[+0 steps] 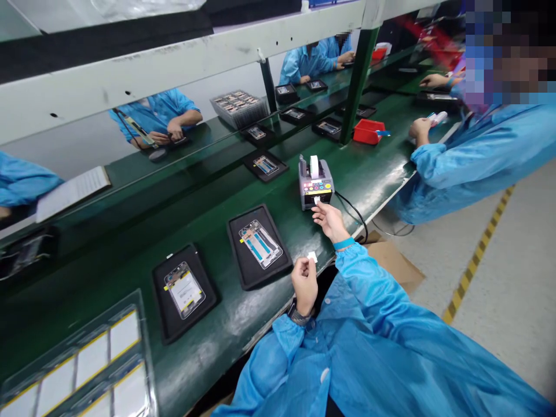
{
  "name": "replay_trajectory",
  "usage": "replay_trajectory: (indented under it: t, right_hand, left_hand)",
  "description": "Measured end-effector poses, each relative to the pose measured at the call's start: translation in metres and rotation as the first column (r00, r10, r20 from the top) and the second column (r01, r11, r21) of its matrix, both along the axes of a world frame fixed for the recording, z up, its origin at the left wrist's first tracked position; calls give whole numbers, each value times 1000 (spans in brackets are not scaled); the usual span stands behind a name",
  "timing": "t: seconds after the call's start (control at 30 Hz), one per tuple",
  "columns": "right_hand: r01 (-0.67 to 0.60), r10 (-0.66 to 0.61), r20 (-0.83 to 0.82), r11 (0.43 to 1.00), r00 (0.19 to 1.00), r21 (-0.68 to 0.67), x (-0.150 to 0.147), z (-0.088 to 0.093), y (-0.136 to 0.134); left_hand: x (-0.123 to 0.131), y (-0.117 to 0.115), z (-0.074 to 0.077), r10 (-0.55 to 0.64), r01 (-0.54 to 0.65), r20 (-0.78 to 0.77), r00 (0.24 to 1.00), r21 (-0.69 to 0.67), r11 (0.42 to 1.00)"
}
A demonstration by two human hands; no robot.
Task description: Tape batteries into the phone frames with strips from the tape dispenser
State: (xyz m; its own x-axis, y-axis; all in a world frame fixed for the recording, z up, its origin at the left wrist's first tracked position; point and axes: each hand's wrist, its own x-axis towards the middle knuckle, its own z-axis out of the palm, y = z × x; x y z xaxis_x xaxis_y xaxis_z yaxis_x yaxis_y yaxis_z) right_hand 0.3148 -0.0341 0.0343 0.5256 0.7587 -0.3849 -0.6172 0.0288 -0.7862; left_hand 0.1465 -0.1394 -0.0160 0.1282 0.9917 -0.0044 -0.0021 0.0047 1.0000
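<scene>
My right hand [329,221] reaches to the front slot of a grey tape dispenser [314,182], and its fingertips pinch the white tape piece [317,200] sticking out there. My left hand [304,282] is closed near the bench edge and pinches a small white tape piece [311,256]. A black tray [259,246] holding a phone frame [260,243] lies just left of my hands. A second black tray [184,292] with another phone frame [185,288] sits further left.
The green conveyor bench [217,202] carries more black trays further along. A clear tray of white parts [78,365] sits at the lower left. A red bin [368,131] stands beyond the dispenser. Co-workers in blue coats sit to my right and across the bench.
</scene>
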Motion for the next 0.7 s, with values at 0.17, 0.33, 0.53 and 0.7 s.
replay_trajectory:
  t: [0.17,0.33,0.53,0.7]
  right_hand:
    - [29,-31,78,999,996,26,-4,0,-11]
    - [-92,81,178,994,981,55,-32,-10,-78]
    - [-229,220,408,973,886,-28,-60,-29,-130]
    - [-201,204,504,978,839,-61,-66,-31,-129]
  left_hand:
    - [0,1,0,-1,2,25,1000,-37,999]
    - [6,7,2,-1,10,77,997,-112,994]
    - [9,9,6,-6,16,112,994,-89,996]
    - [6,5,5,-25,34,115,993,-68,997]
